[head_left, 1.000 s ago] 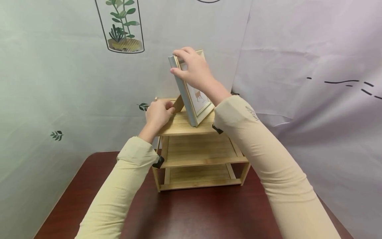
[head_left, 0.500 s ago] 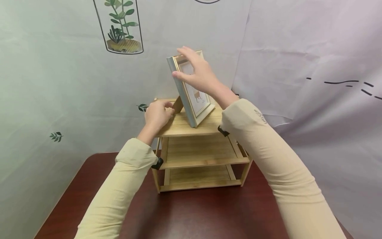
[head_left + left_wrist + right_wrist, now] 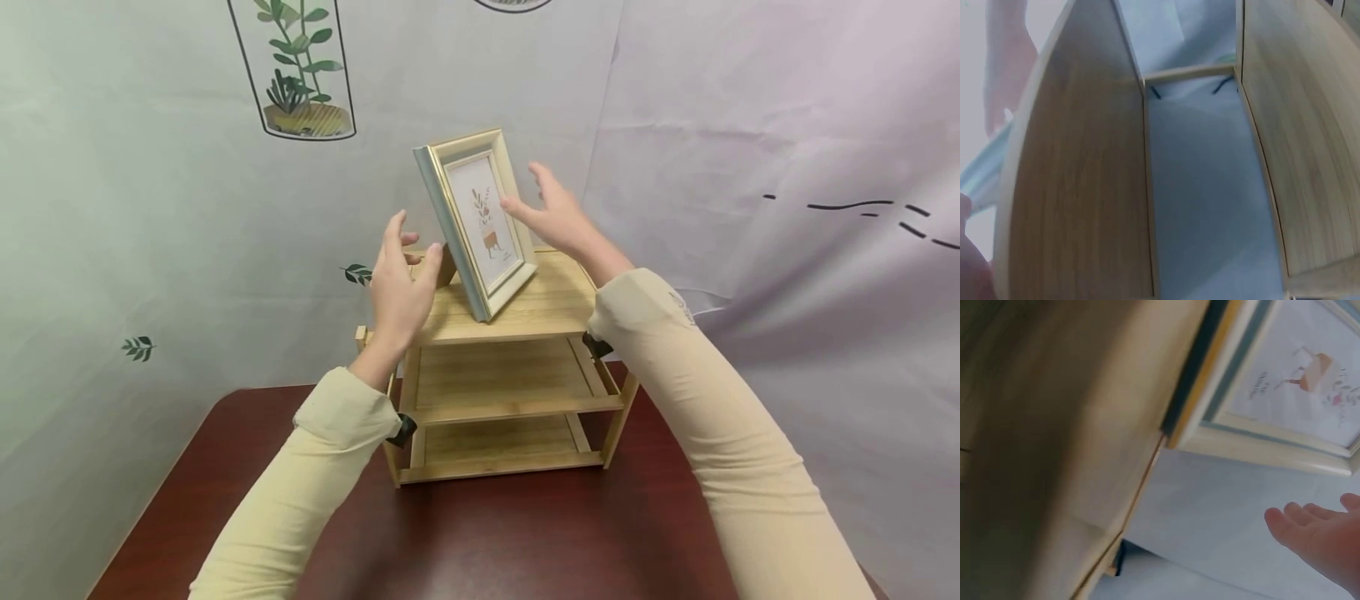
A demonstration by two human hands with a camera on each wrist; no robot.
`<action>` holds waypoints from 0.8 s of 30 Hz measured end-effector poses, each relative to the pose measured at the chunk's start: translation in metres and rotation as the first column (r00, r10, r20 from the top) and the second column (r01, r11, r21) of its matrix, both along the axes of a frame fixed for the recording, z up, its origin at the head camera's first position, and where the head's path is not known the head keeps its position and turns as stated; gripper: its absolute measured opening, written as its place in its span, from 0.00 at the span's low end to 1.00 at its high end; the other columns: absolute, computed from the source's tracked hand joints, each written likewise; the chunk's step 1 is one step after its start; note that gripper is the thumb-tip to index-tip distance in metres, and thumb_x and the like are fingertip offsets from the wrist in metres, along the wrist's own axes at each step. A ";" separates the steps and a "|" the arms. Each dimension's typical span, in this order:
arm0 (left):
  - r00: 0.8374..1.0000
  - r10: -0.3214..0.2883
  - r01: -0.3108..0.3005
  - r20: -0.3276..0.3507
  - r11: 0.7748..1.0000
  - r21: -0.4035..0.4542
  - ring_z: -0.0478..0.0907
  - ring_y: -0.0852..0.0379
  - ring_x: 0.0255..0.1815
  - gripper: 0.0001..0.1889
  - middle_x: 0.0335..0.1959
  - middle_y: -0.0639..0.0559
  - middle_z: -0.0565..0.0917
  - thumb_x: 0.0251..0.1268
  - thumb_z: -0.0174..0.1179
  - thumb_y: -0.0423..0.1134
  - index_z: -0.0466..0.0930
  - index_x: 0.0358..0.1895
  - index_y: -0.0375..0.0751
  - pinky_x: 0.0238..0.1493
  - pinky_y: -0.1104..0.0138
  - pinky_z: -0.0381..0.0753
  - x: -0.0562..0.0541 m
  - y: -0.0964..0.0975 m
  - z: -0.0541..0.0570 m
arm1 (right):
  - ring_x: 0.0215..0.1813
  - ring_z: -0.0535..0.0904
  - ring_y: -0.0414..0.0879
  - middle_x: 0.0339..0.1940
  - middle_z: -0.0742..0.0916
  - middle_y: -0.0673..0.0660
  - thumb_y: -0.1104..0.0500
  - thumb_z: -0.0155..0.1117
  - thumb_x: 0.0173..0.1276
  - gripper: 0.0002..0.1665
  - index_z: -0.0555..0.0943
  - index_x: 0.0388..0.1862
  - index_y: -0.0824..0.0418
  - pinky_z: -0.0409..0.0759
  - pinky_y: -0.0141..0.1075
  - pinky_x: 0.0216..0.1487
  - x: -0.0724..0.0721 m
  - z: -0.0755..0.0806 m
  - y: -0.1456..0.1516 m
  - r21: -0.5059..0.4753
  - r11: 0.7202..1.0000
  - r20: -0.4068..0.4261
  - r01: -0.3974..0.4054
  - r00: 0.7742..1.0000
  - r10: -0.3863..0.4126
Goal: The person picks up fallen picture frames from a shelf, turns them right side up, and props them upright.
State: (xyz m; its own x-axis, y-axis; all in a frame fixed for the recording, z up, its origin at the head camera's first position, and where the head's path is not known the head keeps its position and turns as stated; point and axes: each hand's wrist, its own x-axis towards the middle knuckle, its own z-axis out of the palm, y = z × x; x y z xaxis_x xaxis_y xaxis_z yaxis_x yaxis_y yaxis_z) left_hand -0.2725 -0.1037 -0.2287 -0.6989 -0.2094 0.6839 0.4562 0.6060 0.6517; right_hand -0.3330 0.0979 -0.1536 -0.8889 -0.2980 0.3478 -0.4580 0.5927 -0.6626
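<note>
A cream and gold picture frame (image 3: 512, 287) with a print of a plant in a legged pot leans back on the top shelf of a wooden rack (image 3: 566, 292). Part of its brown back stand (image 3: 447, 268) shows behind its left edge. To the left of the frame, my left hand (image 3: 401, 287) is raised, fingers spread and holding nothing. My right hand (image 3: 558, 218) hovers by the right side, fingers apart; its thumb overlaps the frame's edge in the head view. In the right wrist view the right hand (image 3: 1325, 534) stands apart from the frame (image 3: 1260, 450).
Beneath the top shelf the rack has two lower shelves, the middle one (image 3: 510, 375) and the bottom one (image 3: 502, 446). It stands on a dark red table (image 3: 495, 533). Printed cloth (image 3: 675, 100) hangs behind and at both sides.
Both hands have come away from the frame: the right moved right and down off its top, the left let go of the back stand and rose. The frame stays leaning on the shelf.
</note>
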 end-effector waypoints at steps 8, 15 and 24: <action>0.990 -0.122 0.115 -0.075 0.989 -0.096 0.77 0.51 0.38 0.38 0.48 0.44 0.73 0.59 0.52 0.52 0.43 0.69 0.50 0.36 0.61 0.75 0.009 0.024 -0.005 | 0.71 0.46 0.52 0.72 0.46 0.56 0.34 0.48 0.59 0.52 0.35 0.71 0.54 0.48 0.47 0.68 -0.010 -0.022 0.005 0.037 0.999 0.105 -0.029 0.994 0.025; 0.993 -0.109 0.098 -0.055 0.979 -0.181 0.73 0.52 0.31 0.39 0.48 0.42 0.74 0.59 0.55 0.48 0.43 0.69 0.47 0.31 0.63 0.72 0.011 0.034 -0.009 | 0.71 0.48 0.54 0.71 0.50 0.62 0.37 0.48 0.61 0.52 0.35 0.70 0.58 0.52 0.48 0.68 -0.012 -0.032 0.002 0.010 0.995 0.178 -0.095 0.980 0.092; 0.995 -0.080 0.067 -0.063 0.980 -0.186 0.69 0.54 0.24 0.40 0.32 0.44 0.75 0.56 0.58 0.39 0.43 0.69 0.46 0.24 0.67 0.67 0.009 0.034 -0.009 | 0.65 0.61 0.54 0.65 0.63 0.64 0.36 0.48 0.61 0.49 0.41 0.70 0.58 0.61 0.49 0.62 -0.011 -0.037 0.004 -0.029 0.997 0.166 -0.073 0.983 0.076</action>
